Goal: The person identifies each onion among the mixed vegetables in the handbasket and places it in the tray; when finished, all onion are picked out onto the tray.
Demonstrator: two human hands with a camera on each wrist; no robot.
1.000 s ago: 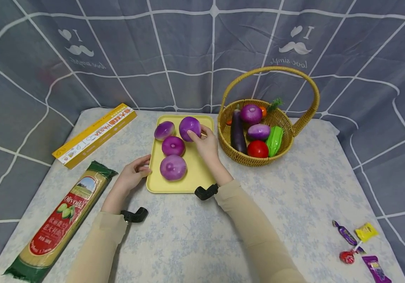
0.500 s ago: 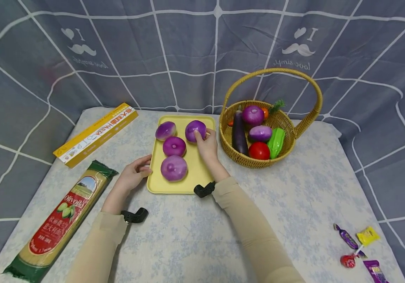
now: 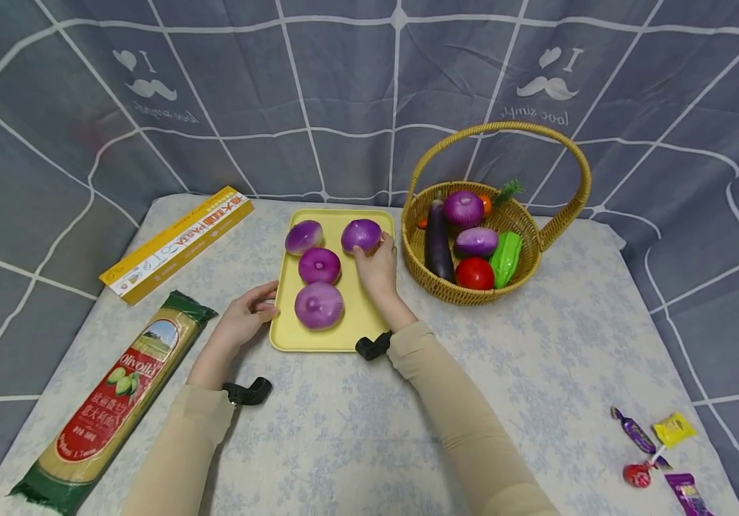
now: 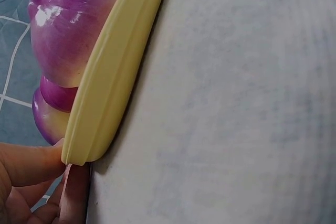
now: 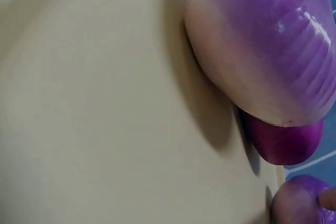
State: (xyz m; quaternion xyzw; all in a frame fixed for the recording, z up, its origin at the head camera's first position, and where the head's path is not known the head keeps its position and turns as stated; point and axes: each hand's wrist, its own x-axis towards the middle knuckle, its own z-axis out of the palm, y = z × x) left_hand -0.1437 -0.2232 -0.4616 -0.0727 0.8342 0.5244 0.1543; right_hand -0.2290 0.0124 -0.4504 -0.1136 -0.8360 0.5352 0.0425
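Note:
A yellow tray [image 3: 351, 328] holds several purple onions. My right hand [image 3: 372, 252] grips the far-right onion [image 3: 361, 233], which rests on the tray's back right corner. Three other onions [image 3: 320, 266] lie left of it. My left hand [image 3: 259, 310] pinches the tray's left rim [image 4: 107, 82], thumb [image 4: 31, 163] on the edge. In the right wrist view a big onion [image 5: 268, 45] fills the top, and a fingertip touches the held onion [image 5: 296, 203] at the bottom right.
A wicker basket [image 3: 563, 215] with eggplant, onions, tomato and green pepper stands right of the tray. A yellow pasta box [image 3: 175, 244] and a spaghetti pack [image 3: 117, 398] lie at the left. Candies [image 3: 656, 444] sit at the front right.
My right hand lowered the onion from above the tray's back onto the back right corner. The left hand stayed on the tray's rim.

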